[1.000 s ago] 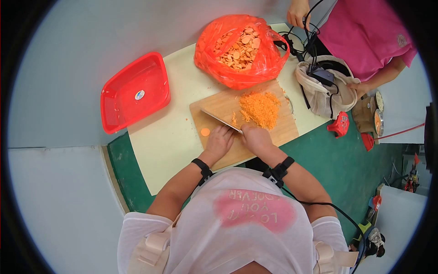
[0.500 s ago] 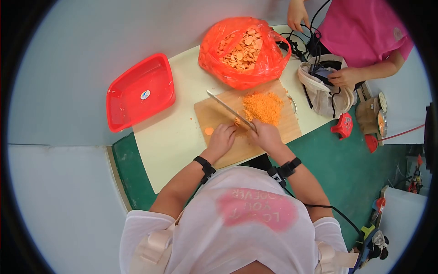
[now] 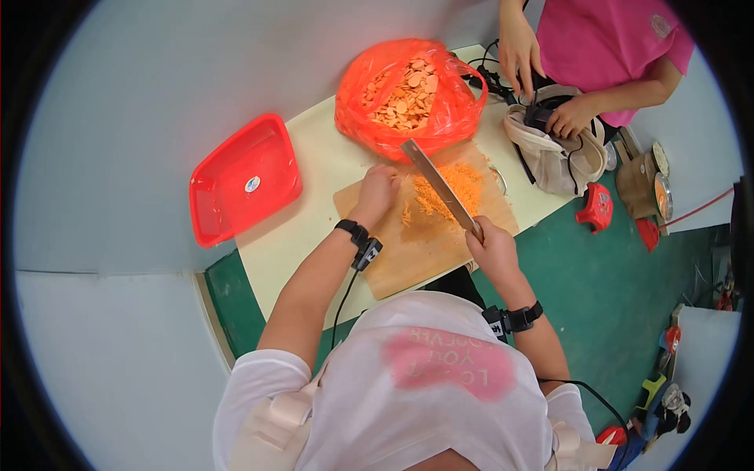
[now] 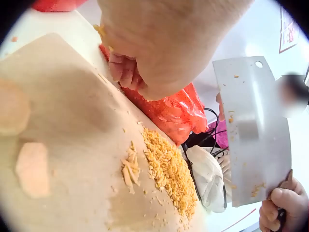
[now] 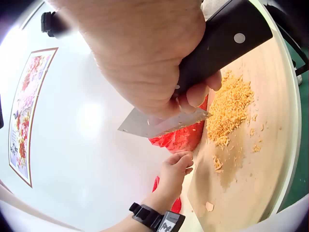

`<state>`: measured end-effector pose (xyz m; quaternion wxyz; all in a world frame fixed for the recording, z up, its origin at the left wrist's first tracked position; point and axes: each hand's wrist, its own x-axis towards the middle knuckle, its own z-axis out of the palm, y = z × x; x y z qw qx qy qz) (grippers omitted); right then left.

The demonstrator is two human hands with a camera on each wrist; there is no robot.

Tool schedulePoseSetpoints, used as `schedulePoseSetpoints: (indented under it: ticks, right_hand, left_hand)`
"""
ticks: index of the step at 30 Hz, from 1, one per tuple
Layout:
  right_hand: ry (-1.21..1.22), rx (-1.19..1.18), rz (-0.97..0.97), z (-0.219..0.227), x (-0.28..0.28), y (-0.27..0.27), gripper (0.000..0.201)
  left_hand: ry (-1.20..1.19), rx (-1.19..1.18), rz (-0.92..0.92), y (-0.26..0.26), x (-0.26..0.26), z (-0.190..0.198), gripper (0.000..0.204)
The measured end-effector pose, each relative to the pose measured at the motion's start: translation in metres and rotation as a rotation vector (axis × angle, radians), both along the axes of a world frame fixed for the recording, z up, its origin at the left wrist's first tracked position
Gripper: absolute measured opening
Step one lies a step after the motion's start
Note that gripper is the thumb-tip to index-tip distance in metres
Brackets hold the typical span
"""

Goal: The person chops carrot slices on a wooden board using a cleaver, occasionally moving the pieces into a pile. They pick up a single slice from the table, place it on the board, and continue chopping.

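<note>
Cleaver (image 3: 437, 183) in my right hand (image 3: 496, 251): fingers wrapped firmly round the black handle, blade raised clear of the chopping board (image 3: 393, 271), orange crumbs stuck to its face. Left hand (image 3: 378, 192): fingers curled, at the board's far side near the red plastic bag (image 3: 365, 129); whether they pinch anything, I cannot tell. Carrot shreds (image 3: 463, 188), judged so by colour, lie heaped on the board's right half, a small bundle of strips (image 3: 406, 213) just beside them. One angular slice (image 4: 33, 169) lies flat on the board.

Assessment: slices are, I judge, being cut into shreds. I should overlap them in a low, flat stack, tuck my left fingertips behind the knuckles, and guide the blade against those knuckles with even strokes. Until both hands are set, the edge should stay away from my left wrist.
</note>
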<state>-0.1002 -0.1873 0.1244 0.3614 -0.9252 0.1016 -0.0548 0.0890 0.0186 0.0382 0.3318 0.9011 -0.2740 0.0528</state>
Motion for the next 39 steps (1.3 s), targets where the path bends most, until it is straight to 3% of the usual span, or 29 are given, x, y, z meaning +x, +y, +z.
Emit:
schedulePoseSetpoints:
  ticks: [3,5,9,14,20,29,32,39]
  right_hand:
    - [0.027,0.041,-0.083,0.007,-0.007,-0.008,0.020]
    - [0.023,0.041,-0.124,0.007,-0.014,-0.012,0.020]
    - [0.044,0.079,-0.152,-0.001,-0.023,-0.017,0.020]
    - [0.039,0.077,-0.096,-0.003,-0.020,-0.015,0.020]
    - [0.067,0.060,-0.043,-0.003,-0.015,-0.011,0.023]
    - [0.103,0.075,-0.021,-0.006,-0.014,-0.013,0.024]
    - [0.085,0.057,-0.021,-0.004,-0.015,-0.012,0.023]
    - [0.083,0.023,0.002,-0.006,-0.010,-0.009,0.023]
  left_hand:
    - [0.094,0.109,-0.021,-0.023,0.010,-0.007,0.006]
    - [0.016,0.255,0.044,-0.032,0.014,-0.022,0.004]
    - [-0.001,0.326,-0.005,-0.033,0.014,-0.015,0.005]
    - [-0.058,0.455,-0.201,-0.027,0.009,-0.006,0.006]
    - [0.067,0.309,-0.283,-0.008,-0.015,-0.004,0.006]
    - [0.147,0.295,-0.309,0.009,-0.040,-0.006,0.012]
    - [0.146,0.272,-0.337,0.011,-0.052,0.019,0.018]
    - [0.047,0.186,-0.449,0.016,-0.052,0.002,0.021]
